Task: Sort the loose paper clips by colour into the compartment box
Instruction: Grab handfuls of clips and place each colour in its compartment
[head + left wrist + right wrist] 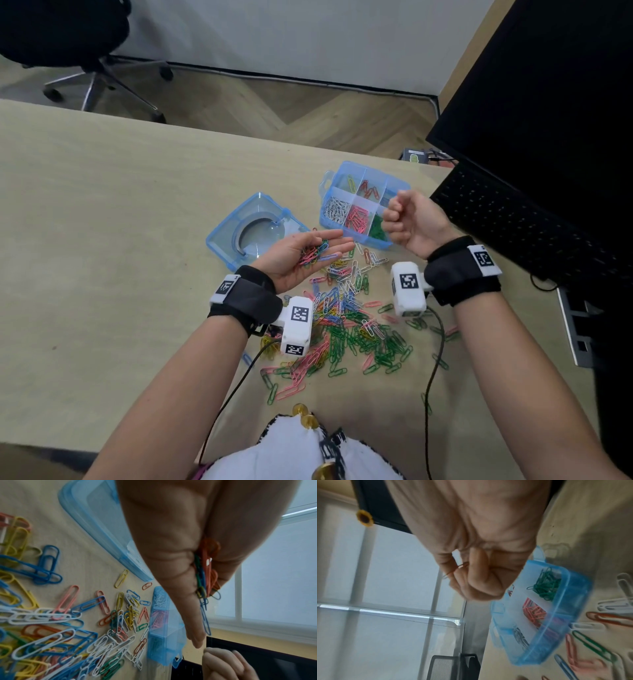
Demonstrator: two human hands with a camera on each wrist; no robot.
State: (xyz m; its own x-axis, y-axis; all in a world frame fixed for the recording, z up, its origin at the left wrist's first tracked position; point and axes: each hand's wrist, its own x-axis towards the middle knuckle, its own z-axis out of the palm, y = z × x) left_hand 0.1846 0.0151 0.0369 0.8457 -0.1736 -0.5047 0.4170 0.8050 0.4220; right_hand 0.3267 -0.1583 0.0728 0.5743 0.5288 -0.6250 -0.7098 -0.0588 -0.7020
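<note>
Beige desktop (120, 205) carries a loose heap of glossy wire clips (346, 325). Left hand (301, 255) lies palm-up, fingers straight, cradling mixed clips (313, 253). Right hand (411, 221), fingers curled, pinches one orange clip (461, 566) above the translucent blue compartment box (394, 185).

No readable text; only square coded markers on wrist cameras (297, 323) and wrist straps (460, 270).

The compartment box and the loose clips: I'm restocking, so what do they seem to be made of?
The compartment box looks like translucent blue plastic, since the sorted clips show through its glossy walls. The loose paper clips look like bent wire with a smooth coloured coating, probably vinyl over metal, though the core is not visible.
</note>
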